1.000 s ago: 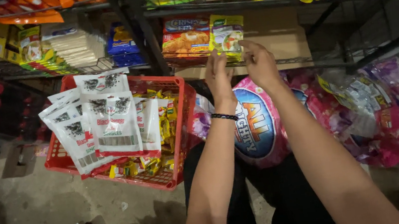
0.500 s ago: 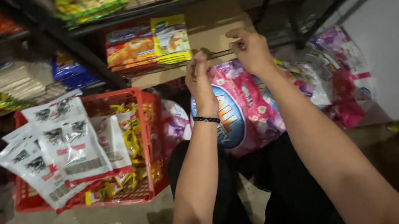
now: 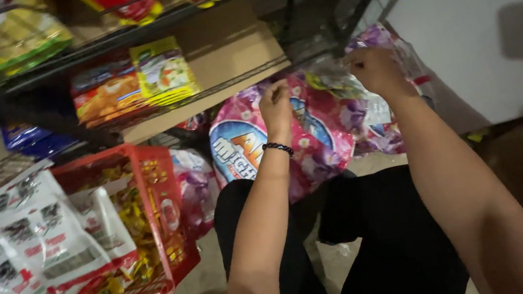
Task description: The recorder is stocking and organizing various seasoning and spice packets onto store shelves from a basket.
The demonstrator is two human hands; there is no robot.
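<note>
Head view: both hands are raised to the front edge of a wire shelf (image 3: 228,88). The left hand (image 3: 276,102), a dark bead bracelet (image 3: 276,147) on its wrist, is curled shut just under that edge; whether it pinches anything I cannot tell. The right hand (image 3: 374,70) is closed on a crinkled clear packet (image 3: 330,73) at the shelf's right end. A big pink bag (image 3: 313,141) hangs just below. A red basket (image 3: 163,204) of sachets stands on the floor, left.
</note>
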